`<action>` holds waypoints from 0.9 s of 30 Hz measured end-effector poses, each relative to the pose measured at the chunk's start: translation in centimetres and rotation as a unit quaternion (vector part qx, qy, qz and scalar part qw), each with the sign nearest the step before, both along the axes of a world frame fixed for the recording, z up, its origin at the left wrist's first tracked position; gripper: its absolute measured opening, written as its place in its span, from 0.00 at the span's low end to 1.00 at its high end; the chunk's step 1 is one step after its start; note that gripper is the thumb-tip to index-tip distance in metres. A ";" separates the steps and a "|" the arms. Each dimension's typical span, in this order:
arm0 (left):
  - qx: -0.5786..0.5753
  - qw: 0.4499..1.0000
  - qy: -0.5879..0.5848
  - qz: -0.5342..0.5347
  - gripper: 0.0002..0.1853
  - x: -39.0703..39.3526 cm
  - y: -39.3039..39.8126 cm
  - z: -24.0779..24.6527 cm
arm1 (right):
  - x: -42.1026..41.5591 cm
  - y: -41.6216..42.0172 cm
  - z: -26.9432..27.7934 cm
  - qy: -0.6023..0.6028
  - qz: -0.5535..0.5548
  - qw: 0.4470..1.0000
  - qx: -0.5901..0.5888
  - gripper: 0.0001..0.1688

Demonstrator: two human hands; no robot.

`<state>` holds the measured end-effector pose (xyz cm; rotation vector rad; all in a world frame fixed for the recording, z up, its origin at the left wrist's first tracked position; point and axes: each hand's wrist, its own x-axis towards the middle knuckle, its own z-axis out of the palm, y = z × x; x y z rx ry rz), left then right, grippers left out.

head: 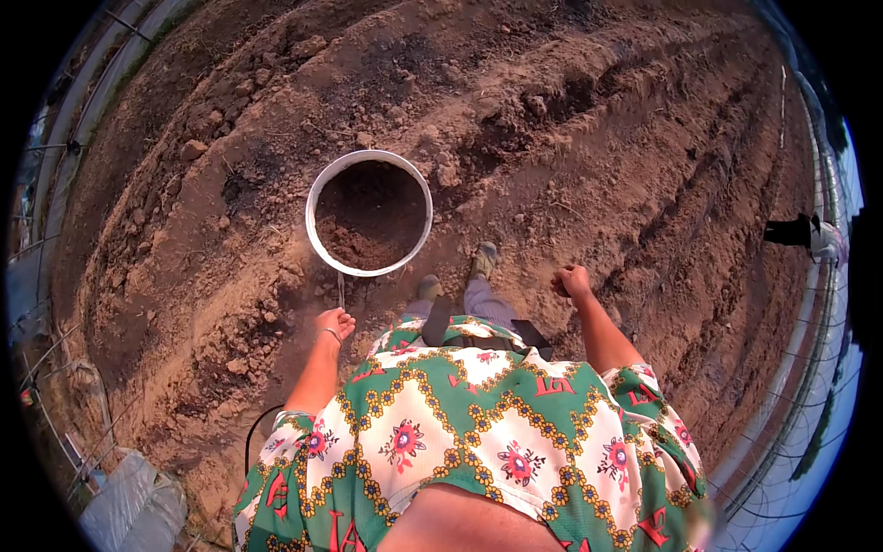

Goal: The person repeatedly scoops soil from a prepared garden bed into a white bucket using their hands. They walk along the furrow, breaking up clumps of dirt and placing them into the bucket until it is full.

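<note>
A white round bucket [311, 228] with loose brown, soil-like material inside is left of centre, in front of my feet. A thin pale strip, perhaps its handle or a strap, runs from the near rim down to my left hand [336, 323], whose fingers are curled round its end. My right hand [571, 281] is to the right of my feet, well away from the bucket, its fingers curled in and nothing seen in it. The underside of the bucket is hidden from this view.
Uneven brown soil [621, 172] with ridges, furrows and clods spreads around my shoes [485, 260]. Another person [824, 240] stands at the far right edge, beside a framed plastic structure [821, 159]. Crumpled plastic sheeting [134, 504] and thin rods lie at the lower left.
</note>
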<state>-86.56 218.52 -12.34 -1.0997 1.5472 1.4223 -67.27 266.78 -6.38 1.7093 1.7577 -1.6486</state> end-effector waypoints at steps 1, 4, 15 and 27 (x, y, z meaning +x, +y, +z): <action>0.002 1.000 -0.001 0.017 0.05 0.6 -0.5 0.3 | -3.5 -0.7 0.5 0.003 0.046 0.999 -0.010 0.05; 0.018 0.998 0.006 0.065 0.05 2.7 -0.8 1.9 | -12.5 -3.1 -1.5 0.046 0.169 0.984 -0.020 0.06; -0.030 0.972 -0.126 0.195 0.06 21.8 -6.5 0.9 | -27.2 -21.3 -8.2 -0.049 0.723 0.659 0.202 0.42; -0.044 0.967 -0.082 0.236 0.07 21.8 -1.0 1.4 | -28.3 -20.6 -11.1 0.113 0.269 0.934 -0.206 0.27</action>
